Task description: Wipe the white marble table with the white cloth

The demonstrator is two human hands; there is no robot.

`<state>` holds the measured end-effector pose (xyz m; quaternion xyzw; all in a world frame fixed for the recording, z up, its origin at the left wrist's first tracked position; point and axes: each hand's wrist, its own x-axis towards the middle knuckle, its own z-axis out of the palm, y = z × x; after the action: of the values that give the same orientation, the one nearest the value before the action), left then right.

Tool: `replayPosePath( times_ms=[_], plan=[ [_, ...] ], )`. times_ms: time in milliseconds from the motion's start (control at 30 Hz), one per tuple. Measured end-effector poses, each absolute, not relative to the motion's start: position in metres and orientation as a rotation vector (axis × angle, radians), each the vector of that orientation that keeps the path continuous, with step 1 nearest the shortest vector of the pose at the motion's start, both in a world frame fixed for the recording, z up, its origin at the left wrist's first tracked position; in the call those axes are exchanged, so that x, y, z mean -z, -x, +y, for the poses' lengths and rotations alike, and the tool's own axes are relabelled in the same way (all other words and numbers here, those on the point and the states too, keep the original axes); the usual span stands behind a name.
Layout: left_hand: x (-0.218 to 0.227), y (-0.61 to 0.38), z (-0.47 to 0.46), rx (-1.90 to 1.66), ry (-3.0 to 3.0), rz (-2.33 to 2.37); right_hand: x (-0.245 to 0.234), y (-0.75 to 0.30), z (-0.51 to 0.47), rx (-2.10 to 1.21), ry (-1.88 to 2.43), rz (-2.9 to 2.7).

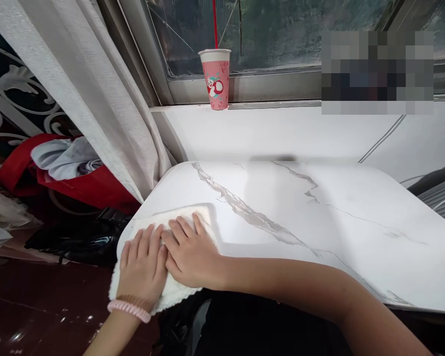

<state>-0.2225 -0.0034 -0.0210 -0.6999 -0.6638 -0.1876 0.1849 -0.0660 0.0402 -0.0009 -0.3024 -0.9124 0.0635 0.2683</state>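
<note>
On the table [341,212] (roomy rightward), cloth [180,292] beneath hands [144,262] [195,254] overhangs its edge.

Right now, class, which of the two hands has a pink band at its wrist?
The left hand, with the pink band around it; the right hand wears none.

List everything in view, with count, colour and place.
window: one, grey-framed, back
table: one, white, below window
cloth: one, white, on table's left end
cup: one, pink, before window
straw: one, red, in cup
curtain: one, whitish, left of table
bag: one, red, beside curtain
fabric: count unclear, pale, in bag
glossy item: one, black, below bag
scrollwork: count unclear, white, upper left
ribbed object: one, grey, far right
left hand: one, pink wristband, on cloth
right hand: one, bare, on cloth
</note>
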Motion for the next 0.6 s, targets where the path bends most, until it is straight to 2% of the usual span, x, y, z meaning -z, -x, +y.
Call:
replayPosePath(
  times_ms=[267,600],
  plan=[
    [0.029,0.168,0.006,0.466,2.121,-1.836,0.004,0.006,0.035,-0.200,0.903,-2.455],
    [-0.001,0.138,0.140,0.218,2.281,-2.060,0.013,-0.003,0.155,-0.154,1.098,-2.377]
  ],
)
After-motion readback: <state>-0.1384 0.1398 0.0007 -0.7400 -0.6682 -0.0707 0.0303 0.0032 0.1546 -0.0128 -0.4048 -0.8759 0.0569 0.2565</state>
